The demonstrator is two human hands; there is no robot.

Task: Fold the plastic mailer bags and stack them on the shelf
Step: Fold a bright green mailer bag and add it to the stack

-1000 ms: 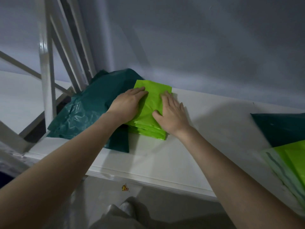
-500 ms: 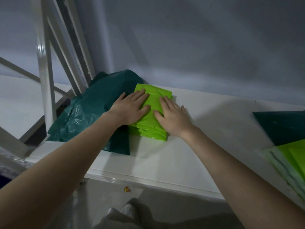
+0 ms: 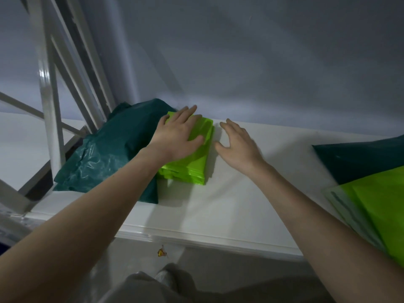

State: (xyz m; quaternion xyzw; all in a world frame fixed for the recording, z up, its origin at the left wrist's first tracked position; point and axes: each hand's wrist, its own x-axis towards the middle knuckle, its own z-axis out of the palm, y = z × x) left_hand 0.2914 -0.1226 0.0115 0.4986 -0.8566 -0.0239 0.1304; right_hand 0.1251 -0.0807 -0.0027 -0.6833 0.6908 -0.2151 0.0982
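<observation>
Now left hand presses flat on folded green mailers, fingers spread; right hand spread beside, holding nothing. Square stack edges on shelf.

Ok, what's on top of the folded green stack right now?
The left hand lies flat on the folded green stack, fingers straight. The right hand is beside it, off the stack. The stack's top under the palm is hidden.
</observation>
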